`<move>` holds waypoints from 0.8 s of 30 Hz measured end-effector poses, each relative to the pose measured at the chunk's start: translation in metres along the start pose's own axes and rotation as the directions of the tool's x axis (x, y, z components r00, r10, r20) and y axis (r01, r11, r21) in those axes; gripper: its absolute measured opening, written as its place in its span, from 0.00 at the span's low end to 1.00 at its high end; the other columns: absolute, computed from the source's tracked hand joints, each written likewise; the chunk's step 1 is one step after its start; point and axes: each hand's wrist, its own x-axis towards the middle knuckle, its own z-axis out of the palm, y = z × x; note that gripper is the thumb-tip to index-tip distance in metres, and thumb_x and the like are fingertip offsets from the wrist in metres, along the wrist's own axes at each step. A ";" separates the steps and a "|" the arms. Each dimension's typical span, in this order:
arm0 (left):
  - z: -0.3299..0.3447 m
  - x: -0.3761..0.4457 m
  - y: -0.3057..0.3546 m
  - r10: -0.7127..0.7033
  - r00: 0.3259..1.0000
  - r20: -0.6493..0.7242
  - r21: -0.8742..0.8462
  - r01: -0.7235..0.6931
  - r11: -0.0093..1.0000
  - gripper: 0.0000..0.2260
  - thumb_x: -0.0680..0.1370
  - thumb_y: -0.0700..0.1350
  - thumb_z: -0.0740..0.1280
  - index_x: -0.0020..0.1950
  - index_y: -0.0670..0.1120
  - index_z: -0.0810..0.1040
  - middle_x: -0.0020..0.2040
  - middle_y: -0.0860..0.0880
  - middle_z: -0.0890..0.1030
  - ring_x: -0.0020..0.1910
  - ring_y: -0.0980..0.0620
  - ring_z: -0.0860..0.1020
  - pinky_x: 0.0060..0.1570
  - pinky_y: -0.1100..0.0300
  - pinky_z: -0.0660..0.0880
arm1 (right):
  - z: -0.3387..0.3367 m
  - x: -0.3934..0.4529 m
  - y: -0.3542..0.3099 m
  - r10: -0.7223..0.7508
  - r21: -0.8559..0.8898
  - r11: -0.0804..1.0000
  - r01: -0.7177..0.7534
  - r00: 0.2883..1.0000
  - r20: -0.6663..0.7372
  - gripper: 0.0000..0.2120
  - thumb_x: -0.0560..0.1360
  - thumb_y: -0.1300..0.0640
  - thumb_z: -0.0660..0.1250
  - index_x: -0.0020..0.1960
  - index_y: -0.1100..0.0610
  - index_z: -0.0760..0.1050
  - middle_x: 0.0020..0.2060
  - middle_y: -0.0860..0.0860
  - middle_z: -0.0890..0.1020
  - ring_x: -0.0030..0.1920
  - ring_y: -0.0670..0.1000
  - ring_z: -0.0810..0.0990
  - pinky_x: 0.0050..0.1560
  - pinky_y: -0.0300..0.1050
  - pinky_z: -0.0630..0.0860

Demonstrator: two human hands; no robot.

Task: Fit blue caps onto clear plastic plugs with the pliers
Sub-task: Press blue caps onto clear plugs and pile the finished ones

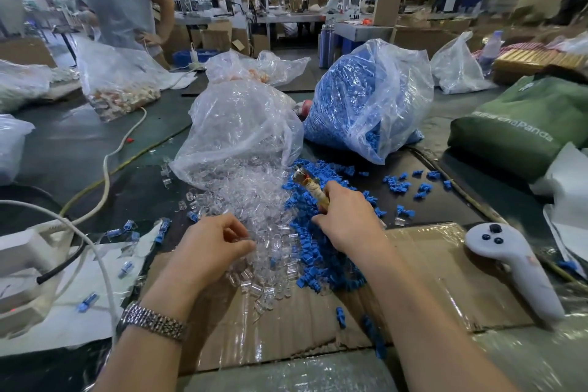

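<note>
We had the two kinds of parts poured out in front of us so that both were in easy reach: the clear plastic plugs (254, 200) spilled from their open bag (241, 124) onto the table and onto the cardboard sheet (429, 267), and the blue caps (318, 251) lay just beside them on the right, spilled from the second bag (372, 95). The two heaps touched in the middle, probably so that one piece of each could be taken without moving the arms far.

Our left hand (216, 245) was over the near edge of the clear heap, with the thumb and the fingers curled toward each other as for picking one plug; we could not tell if a plug was already between them. Our right hand (346, 219) held the pliers (310, 184) with the fingers wrapped around the handle, the tool pointing away from us above the blue caps. How its jaws stood we could not see.

Some finished pieces (162, 229), clear with blue, lay to the left, apart from the heaps. A white controller (515, 267) rested on the right.
</note>
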 end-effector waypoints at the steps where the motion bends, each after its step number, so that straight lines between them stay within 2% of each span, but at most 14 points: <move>1: 0.000 0.001 -0.001 -0.008 1.000 0.011 -0.004 0.008 1.000 0.06 0.75 0.49 0.77 0.46 0.52 0.81 0.42 0.53 0.84 0.41 0.58 0.81 0.35 0.70 0.71 | 0.001 0.000 -0.001 -0.011 -0.010 1.000 0.011 1.000 0.005 0.14 0.77 0.53 0.72 0.53 0.54 0.67 0.47 0.53 0.79 0.46 0.57 0.75 0.43 0.49 0.69; 3: 0.000 0.002 -0.002 -0.005 1.000 0.010 -0.017 0.005 1.000 0.05 0.75 0.46 0.77 0.47 0.51 0.81 0.42 0.52 0.84 0.42 0.57 0.82 0.36 0.70 0.72 | 0.003 0.000 -0.002 -0.033 -0.048 0.998 0.034 0.999 0.015 0.13 0.78 0.57 0.71 0.51 0.54 0.66 0.45 0.53 0.78 0.44 0.57 0.73 0.43 0.50 0.71; 7: 0.001 0.000 0.002 0.040 0.997 -0.070 -0.115 -0.048 0.992 0.05 0.76 0.43 0.76 0.49 0.50 0.83 0.41 0.53 0.84 0.35 0.58 0.82 0.34 0.72 0.75 | 0.004 0.001 -0.005 -0.056 -0.054 0.997 0.056 0.998 0.000 0.09 0.77 0.60 0.69 0.50 0.55 0.68 0.45 0.54 0.78 0.47 0.59 0.76 0.47 0.54 0.76; 9: 0.003 -0.001 0.005 0.038 0.989 -0.143 -0.204 -0.067 0.977 0.07 0.77 0.42 0.75 0.52 0.51 0.82 0.42 0.53 0.84 0.34 0.58 0.83 0.33 0.70 0.77 | 0.001 0.000 -0.004 -0.053 -0.011 0.999 0.053 0.999 -0.009 0.08 0.77 0.61 0.68 0.51 0.55 0.70 0.47 0.54 0.80 0.48 0.59 0.77 0.48 0.54 0.76; 11: 0.003 -0.002 0.008 0.019 0.979 -0.203 -0.288 -0.078 0.954 0.05 0.77 0.42 0.75 0.51 0.50 0.83 0.37 0.51 0.85 0.32 0.57 0.83 0.31 0.68 0.77 | -0.003 -0.002 -0.003 -0.049 0.050 0.998 0.050 0.999 -0.016 0.08 0.77 0.62 0.68 0.53 0.55 0.71 0.46 0.54 0.80 0.47 0.59 0.78 0.48 0.54 0.77; 13: 0.001 -0.002 0.009 0.006 0.981 -0.194 -0.401 -0.085 0.912 0.04 0.78 0.41 0.74 0.50 0.50 0.85 0.35 0.49 0.86 0.33 0.55 0.84 0.34 0.65 0.80 | -0.008 -0.005 -0.002 -0.054 0.118 0.991 0.057 0.998 -0.027 0.08 0.76 0.63 0.67 0.53 0.56 0.72 0.45 0.54 0.80 0.46 0.58 0.78 0.46 0.53 0.77; 16: -0.003 -0.003 0.008 -0.007 0.998 -0.069 -0.651 -0.040 0.758 0.06 0.77 0.37 0.72 0.52 0.46 0.85 0.41 0.46 0.87 0.42 0.49 0.87 0.40 0.63 0.82 | -0.016 -0.008 0.000 -0.035 0.229 0.972 0.049 0.997 -0.064 0.04 0.76 0.62 0.68 0.49 0.55 0.74 0.42 0.52 0.80 0.43 0.55 0.78 0.42 0.51 0.77; 19: -0.004 -0.002 0.008 0.014 0.998 0.069 -0.848 0.051 0.528 0.09 0.75 0.32 0.71 0.53 0.40 0.85 0.49 0.40 0.87 0.52 0.44 0.86 0.47 0.62 0.82 | -0.023 -0.011 0.002 -0.013 0.374 0.926 0.046 0.996 -0.092 0.06 0.75 0.61 0.71 0.44 0.52 0.75 0.39 0.49 0.81 0.38 0.49 0.78 0.33 0.37 0.73; 21: 0.000 -0.001 0.010 0.026 0.993 0.119 -0.908 0.098 0.407 0.09 0.73 0.32 0.72 0.51 0.38 0.86 0.51 0.36 0.86 0.54 0.42 0.85 0.47 0.62 0.82 | -0.029 -0.013 0.000 -0.011 0.501 0.864 0.052 0.996 -0.085 0.08 0.74 0.60 0.74 0.43 0.52 0.76 0.35 0.46 0.81 0.36 0.47 0.77 0.37 0.39 0.74; 24: 0.004 -0.001 0.013 0.094 0.981 0.171 -0.919 0.124 0.373 0.10 0.71 0.36 0.74 0.52 0.40 0.87 0.53 0.35 0.85 0.56 0.41 0.85 0.48 0.62 0.82 | -0.035 -0.020 -0.006 -0.061 0.708 0.704 0.061 0.998 -0.025 0.09 0.73 0.62 0.76 0.43 0.55 0.76 0.33 0.42 0.82 0.34 0.41 0.76 0.40 0.36 0.76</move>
